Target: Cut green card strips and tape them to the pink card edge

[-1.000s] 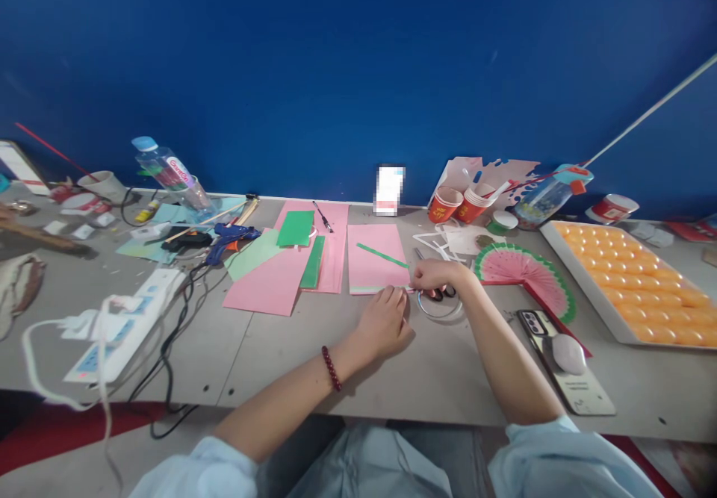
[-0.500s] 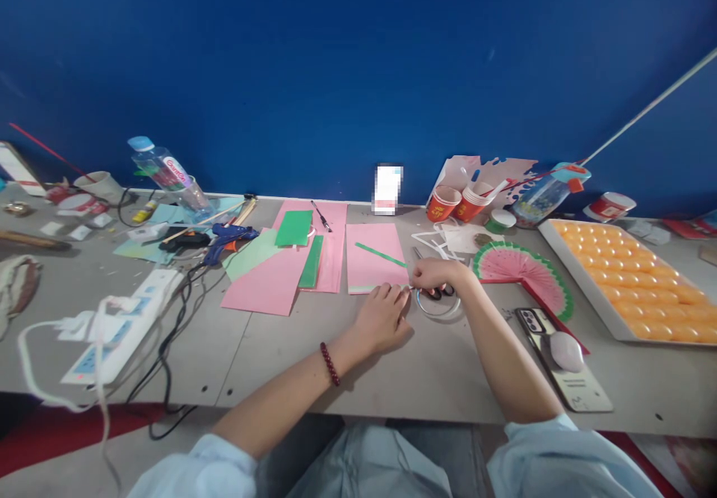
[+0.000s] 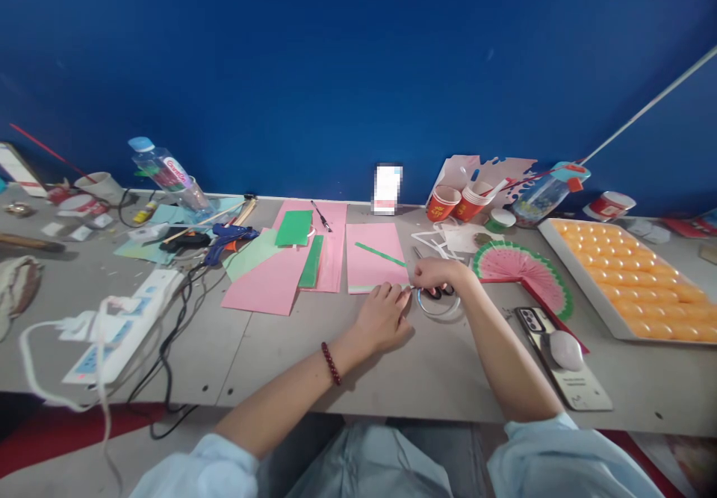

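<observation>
My left hand lies palm down, fingers stretched out, at the near edge of a pink sheet. A pale strip runs along that edge, and a thin green strip lies slanted across the sheet. My right hand is closed in a pinch by the sheet's near right corner, close to my left fingertips. What it pinches is too small to make out. Just below it rests a white ring-shaped roll, with the dark handles of scissors partly hidden by the hand.
Pink and green papers, a blue glue gun and a power strip lie to the left. On the right are a watermelon-patterned paper fan, red paper cups, a phone and a tray of orange domes.
Both hands stay nearly in place. The small thing between my fingertips, pinkish before, now looks darker; little else differs.
</observation>
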`<act>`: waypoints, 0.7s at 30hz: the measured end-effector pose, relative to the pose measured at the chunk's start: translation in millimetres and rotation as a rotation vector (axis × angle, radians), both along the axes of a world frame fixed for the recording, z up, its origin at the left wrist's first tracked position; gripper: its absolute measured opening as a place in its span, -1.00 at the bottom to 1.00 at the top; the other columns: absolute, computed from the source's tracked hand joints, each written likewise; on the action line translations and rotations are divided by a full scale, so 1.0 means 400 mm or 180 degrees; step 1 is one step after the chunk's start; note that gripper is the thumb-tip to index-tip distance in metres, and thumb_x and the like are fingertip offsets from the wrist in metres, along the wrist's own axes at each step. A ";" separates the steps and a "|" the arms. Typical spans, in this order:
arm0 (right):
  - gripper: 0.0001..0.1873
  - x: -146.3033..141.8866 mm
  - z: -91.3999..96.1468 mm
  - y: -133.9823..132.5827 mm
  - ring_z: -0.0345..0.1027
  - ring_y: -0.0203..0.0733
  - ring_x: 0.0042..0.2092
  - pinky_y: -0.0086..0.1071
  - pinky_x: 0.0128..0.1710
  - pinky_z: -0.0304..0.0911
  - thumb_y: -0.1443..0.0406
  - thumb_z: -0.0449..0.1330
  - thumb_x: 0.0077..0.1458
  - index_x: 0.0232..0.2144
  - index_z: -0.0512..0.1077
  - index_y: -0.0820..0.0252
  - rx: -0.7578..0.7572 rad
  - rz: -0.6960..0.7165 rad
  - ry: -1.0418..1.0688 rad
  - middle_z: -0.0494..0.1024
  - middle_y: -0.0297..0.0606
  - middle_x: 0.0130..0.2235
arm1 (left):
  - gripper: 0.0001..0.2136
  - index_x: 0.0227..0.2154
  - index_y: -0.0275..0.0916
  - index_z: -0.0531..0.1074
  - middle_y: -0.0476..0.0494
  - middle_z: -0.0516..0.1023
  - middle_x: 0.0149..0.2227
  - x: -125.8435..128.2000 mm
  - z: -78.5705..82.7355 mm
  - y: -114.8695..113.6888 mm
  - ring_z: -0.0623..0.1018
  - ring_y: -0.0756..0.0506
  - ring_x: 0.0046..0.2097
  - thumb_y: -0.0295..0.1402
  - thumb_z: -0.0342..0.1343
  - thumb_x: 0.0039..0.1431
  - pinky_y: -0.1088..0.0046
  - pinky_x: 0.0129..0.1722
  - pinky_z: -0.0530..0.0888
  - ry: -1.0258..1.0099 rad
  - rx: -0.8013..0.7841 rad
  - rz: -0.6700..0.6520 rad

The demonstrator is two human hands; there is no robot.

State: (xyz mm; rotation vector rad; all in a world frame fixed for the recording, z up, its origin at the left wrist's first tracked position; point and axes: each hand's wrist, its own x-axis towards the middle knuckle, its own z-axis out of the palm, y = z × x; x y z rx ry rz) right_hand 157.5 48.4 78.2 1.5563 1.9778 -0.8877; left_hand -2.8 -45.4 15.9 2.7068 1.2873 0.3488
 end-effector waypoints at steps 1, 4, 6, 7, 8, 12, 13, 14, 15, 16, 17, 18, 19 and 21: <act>-0.79 0.000 0.000 0.000 0.25 -0.32 -0.60 -0.46 -0.59 0.18 0.31 0.10 -0.15 -0.72 0.37 0.26 -0.0004 0.0001 -0.0001 0.49 -0.20 -0.58 | -0.55 0.06 -0.30 0.25 -0.22 0.37 -0.11 0.000 0.001 0.000 0.29 -0.21 -0.07 -0.33 -0.01 0.08 0.25 -0.06 0.29 0.0006 0.0001 -0.0002; -0.80 0.000 0.001 0.001 0.26 -0.31 -0.59 -0.46 -0.58 0.18 0.31 0.10 -0.14 -0.70 0.38 0.26 -0.0013 0.0007 0.0020 0.50 -0.20 -0.57 | -0.55 0.06 -0.28 0.25 -0.21 0.37 -0.10 0.001 0.002 -0.001 0.29 -0.21 -0.06 -0.32 -0.01 0.08 0.25 -0.06 0.29 0.0031 -0.0021 -0.0002; -0.80 0.001 0.002 0.000 0.26 -0.31 -0.59 -0.46 -0.58 0.17 0.31 0.10 -0.14 -0.70 0.38 0.26 -0.0015 0.0034 0.0078 0.50 -0.20 -0.57 | -0.55 0.06 -0.27 0.26 -0.22 0.38 -0.10 0.003 0.001 -0.001 0.30 -0.22 -0.05 -0.33 -0.01 0.08 0.25 -0.06 0.28 0.0037 -0.0038 0.0007; -0.80 0.002 0.002 0.000 0.26 -0.31 -0.59 -0.46 -0.59 0.16 0.31 0.10 -0.13 -0.70 0.38 0.25 -0.0010 0.0042 0.0112 0.49 -0.21 -0.57 | -0.55 0.07 -0.28 0.26 -0.22 0.38 -0.09 0.004 0.001 -0.001 0.30 -0.22 -0.05 -0.33 -0.01 0.08 0.24 -0.06 0.28 0.0029 -0.0041 0.0010; -0.80 0.004 0.002 -0.002 0.25 -0.31 -0.59 -0.46 -0.59 0.16 0.30 0.10 -0.13 -0.69 0.38 0.25 0.0000 0.0034 0.0141 0.48 -0.21 -0.58 | -0.55 0.07 -0.28 0.26 -0.23 0.38 -0.09 0.005 0.000 -0.001 0.30 -0.22 -0.05 -0.34 -0.01 0.08 0.24 -0.05 0.28 0.0017 -0.0037 0.0005; -0.78 0.011 -0.003 -0.008 0.24 -0.29 -0.61 -0.45 -0.60 0.14 0.24 0.10 -0.07 -0.62 0.41 0.23 0.0081 -0.0127 0.0230 0.45 -0.25 -0.63 | -0.56 0.05 -0.31 0.28 -0.24 0.39 -0.08 0.006 -0.001 0.000 0.30 -0.22 -0.06 -0.34 -0.01 0.07 0.23 -0.05 0.28 -0.0034 0.0011 -0.0025; -0.77 0.013 -0.006 -0.009 0.23 -0.29 -0.62 -0.45 -0.60 0.13 0.22 0.10 -0.06 -0.62 0.41 0.22 0.0114 -0.0157 0.0249 0.44 -0.26 -0.64 | -0.56 0.05 -0.31 0.28 -0.24 0.39 -0.08 0.005 -0.002 0.000 0.30 -0.22 -0.06 -0.34 -0.01 0.07 0.23 -0.05 0.28 -0.0038 0.0022 -0.0025; -0.76 0.016 -0.008 -0.010 0.22 -0.30 -0.63 -0.45 -0.60 0.13 0.20 0.09 -0.05 -0.61 0.41 0.22 0.0144 -0.0164 0.0266 0.43 -0.27 -0.65 | -0.56 0.04 -0.32 0.28 -0.24 0.39 -0.08 0.005 -0.002 0.000 0.30 -0.22 -0.06 -0.33 -0.01 0.07 0.24 -0.05 0.28 -0.0040 0.0031 -0.0018; -0.75 0.018 -0.011 -0.011 0.21 -0.31 -0.64 -0.45 -0.61 0.13 0.19 0.09 -0.04 -0.61 0.40 0.22 0.0170 -0.0160 0.0274 0.42 -0.28 -0.65 | -0.56 0.04 -0.32 0.29 -0.24 0.39 -0.08 0.005 -0.003 0.001 0.31 -0.22 -0.06 -0.33 0.00 0.07 0.24 -0.05 0.29 -0.0041 0.0040 -0.0016; -0.75 0.020 -0.013 -0.012 0.20 -0.32 -0.64 -0.46 -0.61 0.12 0.18 0.09 -0.04 -0.61 0.39 0.21 0.0192 -0.0148 0.0274 0.42 -0.29 -0.66 | -0.56 0.04 -0.33 0.29 -0.24 0.39 -0.08 0.005 -0.003 0.001 0.31 -0.22 -0.06 -0.33 0.00 0.07 0.24 -0.05 0.29 -0.0043 0.0050 -0.0018; -0.75 0.021 -0.015 -0.013 0.20 -0.32 -0.65 -0.46 -0.61 0.12 0.18 0.10 -0.04 -0.60 0.39 0.21 0.0204 -0.0133 0.0270 0.42 -0.30 -0.65 | -0.56 0.04 -0.33 0.29 -0.24 0.39 -0.09 0.005 -0.004 0.001 0.31 -0.22 -0.06 -0.33 0.00 0.07 0.24 -0.05 0.29 -0.0047 0.0062 -0.0019; -0.76 0.022 -0.016 -0.015 0.20 -0.33 -0.65 -0.47 -0.61 0.11 0.19 0.11 -0.04 -0.60 0.39 0.21 0.0214 -0.0118 0.0269 0.43 -0.30 -0.64 | -0.56 0.04 -0.33 0.30 -0.24 0.40 -0.09 0.006 -0.005 0.001 0.31 -0.22 -0.06 -0.33 0.00 0.07 0.24 -0.05 0.30 -0.0056 0.0077 -0.0012; -0.78 0.022 -0.016 -0.016 0.21 -0.34 -0.64 -0.47 -0.60 0.10 0.20 0.11 -0.04 -0.59 0.39 0.21 0.0226 -0.0099 0.0274 0.44 -0.30 -0.63 | -0.56 0.04 -0.34 0.30 -0.24 0.40 -0.10 0.006 -0.007 0.001 0.31 -0.22 -0.07 -0.33 0.01 0.07 0.24 -0.06 0.30 -0.0064 0.0093 -0.0003; -0.83 0.020 -0.014 -0.022 0.24 -0.34 -0.62 -0.49 -0.58 0.09 0.23 0.11 -0.05 -0.56 0.40 0.19 0.0298 -0.0053 0.0279 0.46 -0.32 -0.62 | -0.55 0.04 -0.36 0.31 -0.25 0.41 -0.12 0.008 -0.009 0.002 0.31 -0.22 -0.08 -0.33 0.01 0.07 0.24 -0.07 0.30 -0.0074 0.0126 0.0008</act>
